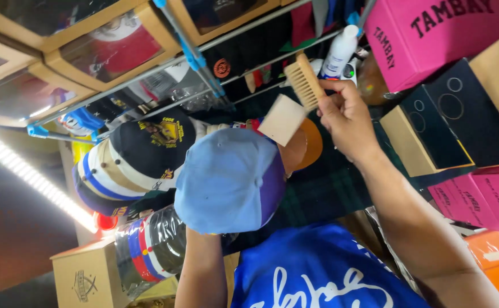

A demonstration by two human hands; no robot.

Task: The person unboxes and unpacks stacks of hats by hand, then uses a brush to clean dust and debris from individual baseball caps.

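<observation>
At the far left a cardboard box (87, 279) stands below a strip light (29, 177), and beside it hangs a stack of caps (132, 162), striped and black, with more caps wrapped in clear film (155, 245) underneath. Right of these the left hand is hidden inside a light blue and purple cap (229, 179) that it holds up, so its grip cannot be told. Above the cap's right edge the right hand (346, 117) is clenched on a wooden brush (295, 105), bristles up, just clear of the cap. Behind stand a white bottle (338, 51), a metal rack (204, 63), pink boxes (426, 40) and a black box (461, 114) on dark plaid cloth (324, 188)
</observation>
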